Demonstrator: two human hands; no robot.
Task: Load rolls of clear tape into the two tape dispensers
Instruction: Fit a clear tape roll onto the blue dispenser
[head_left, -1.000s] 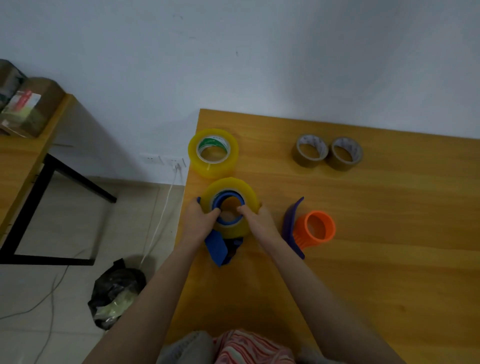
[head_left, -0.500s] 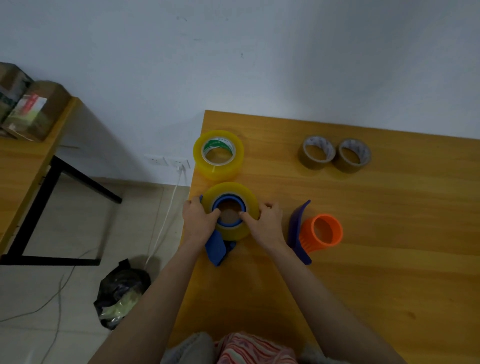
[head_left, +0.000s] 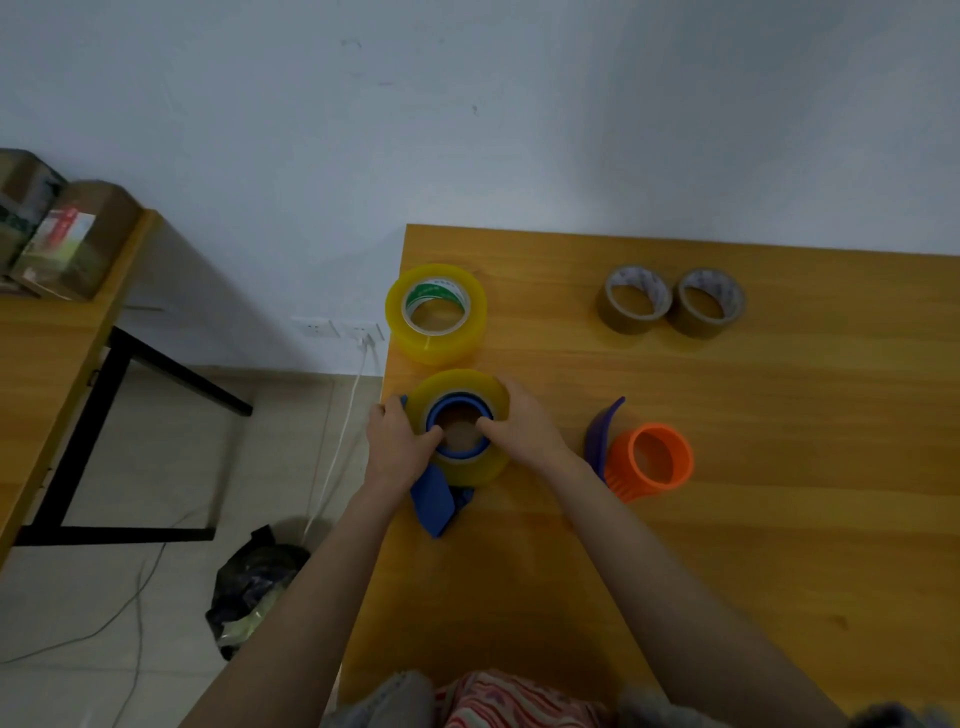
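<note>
A yellowish clear tape roll (head_left: 470, 387) sits around the blue hub of a blue tape dispenser (head_left: 435, 501) near the left edge of the wooden table (head_left: 779, 519). My left hand (head_left: 397, 447) grips the roll's left side, thumb in the hub. My right hand (head_left: 527, 423) holds the right side, thumb also at the hub. A second clear tape roll (head_left: 435, 312) with a green-and-white core lies flat just behind. To the right lies an orange and purple tape dispenser (head_left: 644, 457) with nothing on its hub.
Two brown tape rolls (head_left: 670, 301) lie at the back of the table. The table's left edge is right beside my left hand. On the floor to the left are a black bag (head_left: 254, 582) and cables. A second table (head_left: 52, 364) with boxes stands farther left.
Both hands stay on the roll at the blue dispenser. My right hand has slid up around the roll's right side. The roll looks lower on the hub.
</note>
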